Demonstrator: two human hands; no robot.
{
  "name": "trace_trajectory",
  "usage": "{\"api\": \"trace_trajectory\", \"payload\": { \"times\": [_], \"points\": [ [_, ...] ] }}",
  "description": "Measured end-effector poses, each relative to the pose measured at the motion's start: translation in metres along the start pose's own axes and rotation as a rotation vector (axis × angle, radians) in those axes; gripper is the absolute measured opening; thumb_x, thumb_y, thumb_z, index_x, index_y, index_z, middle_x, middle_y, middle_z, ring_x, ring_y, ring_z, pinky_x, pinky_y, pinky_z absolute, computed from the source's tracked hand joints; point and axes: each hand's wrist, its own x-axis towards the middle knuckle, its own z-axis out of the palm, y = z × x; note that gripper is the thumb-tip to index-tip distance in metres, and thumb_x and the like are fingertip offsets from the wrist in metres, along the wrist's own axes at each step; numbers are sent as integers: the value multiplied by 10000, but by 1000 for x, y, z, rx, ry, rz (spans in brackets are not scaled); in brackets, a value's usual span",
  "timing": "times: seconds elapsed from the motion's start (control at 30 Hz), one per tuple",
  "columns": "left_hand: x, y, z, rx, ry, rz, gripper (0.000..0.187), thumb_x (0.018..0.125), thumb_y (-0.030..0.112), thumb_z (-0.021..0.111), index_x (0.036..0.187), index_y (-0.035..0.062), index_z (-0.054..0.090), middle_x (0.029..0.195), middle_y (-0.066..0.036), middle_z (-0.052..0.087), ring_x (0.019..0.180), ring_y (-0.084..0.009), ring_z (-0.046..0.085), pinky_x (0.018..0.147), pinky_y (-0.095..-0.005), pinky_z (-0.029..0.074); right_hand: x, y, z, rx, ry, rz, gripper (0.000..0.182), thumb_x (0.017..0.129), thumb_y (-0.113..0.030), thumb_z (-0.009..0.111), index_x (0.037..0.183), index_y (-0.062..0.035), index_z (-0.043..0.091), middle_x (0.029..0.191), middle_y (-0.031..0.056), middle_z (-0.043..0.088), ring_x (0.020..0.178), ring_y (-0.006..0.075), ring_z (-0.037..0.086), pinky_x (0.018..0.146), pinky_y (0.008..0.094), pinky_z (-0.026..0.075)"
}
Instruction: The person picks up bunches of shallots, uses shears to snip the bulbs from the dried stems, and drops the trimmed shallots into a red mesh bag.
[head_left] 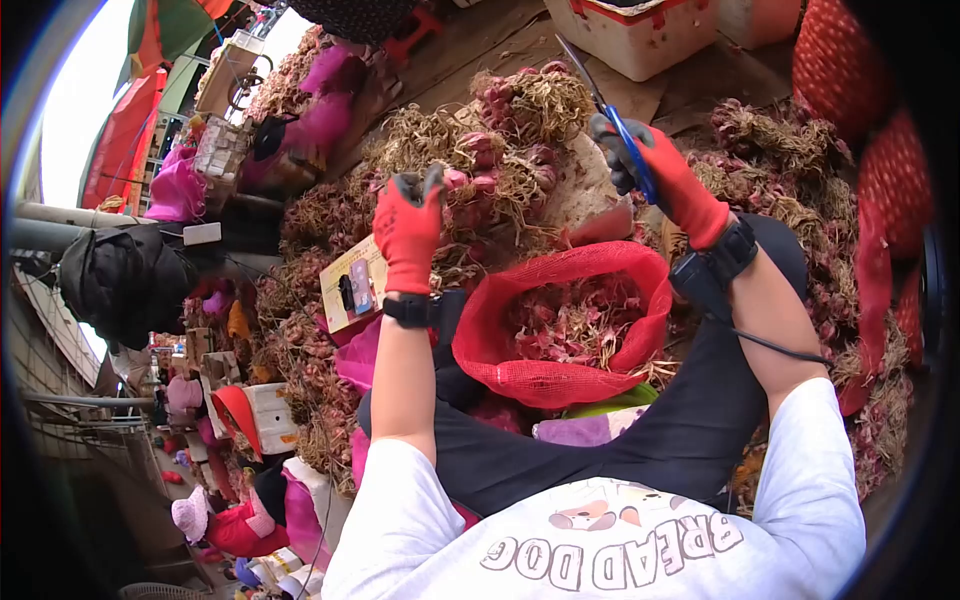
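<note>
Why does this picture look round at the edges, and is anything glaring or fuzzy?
Head view: black, rounded borders, probably from a wide lens; the bright opening at upper left is washed out white; the red net bag looks fairly crisp, the distant pink hat softer.

Matt red fabric covers the backs of the left hand [408,225] and right hand [672,180], with dark, rough-looking coating on the fingers. The scissors [634,158] pair smooth, glossy blue plastic handles with metal blades [582,72]. The sack [492,350] is coarse red plastic mesh; bulbs [482,150] have papery skins and rough, fibrous roots. The T-shirt [600,560] is soft matt cloth.
</note>
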Motion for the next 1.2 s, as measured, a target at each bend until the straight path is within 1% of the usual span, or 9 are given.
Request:
{"api": "trace_trajectory", "payload": {
  "times": [0.13,0.27,0.3,0.43,0.5,0.53,0.73,0.9,1.2],
  "points": [
    [13,-3,39,422,93,30,573,688,488,778,990,30,612,951,-192,657,891,-354,627,770,-438,486,15,21,20,-310,-16,-66,371,900,-388,618,1120,-90,607,779,-44,564,597,36,502,523,204,421],
    [31,-56,41,-71,-117,-73,469,680,353,807,962,24,629,917,-164,679,841,-299,651,739,-396,493,6,27,40,-425,-135,-151,398,874,-431,641,1091,-97,627,758,-58,550,574,26,486,511,194,412],
    [34,-69,34,-331,-247,-138,237,811,153,721,957,-5,621,938,-113,674,743,-157,639,642,-294,502,6,27,43,-368,-202,-20,392,874,-432,641,1083,-100,632,746,-56,549,569,28,492,509,191,414],
    [22,-71,-34,-1344,-683,-229,141,907,65,596,1036,7,601,922,-33,646,847,-126,632,732,-275,513,8,27,69,-197,-387,372,346,893,-406,626,1065,-107,648,698,-38,563,550,38,537,502,176,441],
    [13,-66,-52,-983,-491,-302,213,906,81,599,1108,13,594,949,-63,648,876,-178,637,752,-296,516,15,36,79,-32,-491,446,344,897,-394,623,1072,-98,645,700,-25,580,541,42,549,498,178,451],
    [6,-71,-48,-796,-378,40,253,890,76,617,1132,9,584,976,-90,643,885,-210,637,753,-304,515,15,38,85,-28,-488,478,349,902,-385,621,1079,-85,646,670,-28,578,524,46,546,489,184,458],
    [-18,-68,-38,-606,-266,248,335,852,116,670,1143,-12,565,1043,-145,618,913,-265,624,816,-330,507,24,50,107,-135,-453,581,334,910,-427,603,951,-99,653,627,-26,569,511,63,559,465,205,445],
    [-15,-76,-33,-1301,-447,-373,259,938,217,584,1072,-4,583,1026,-83,609,924,-167,605,791,-289,502,33,43,126,-212,-392,527,382,876,-496,626,828,-117,610,610,-23,556,502,74,558,452,213,440],
    [-8,-77,-16,-1217,-253,-308,225,935,237,613,1040,39,636,887,12,648,791,-61,563,695,-237,463,72,61,150,-285,-344,254,219,915,-317,616,1037,-139,649,656,-65,557,451,23,430,402,192,314]
  ]
}}
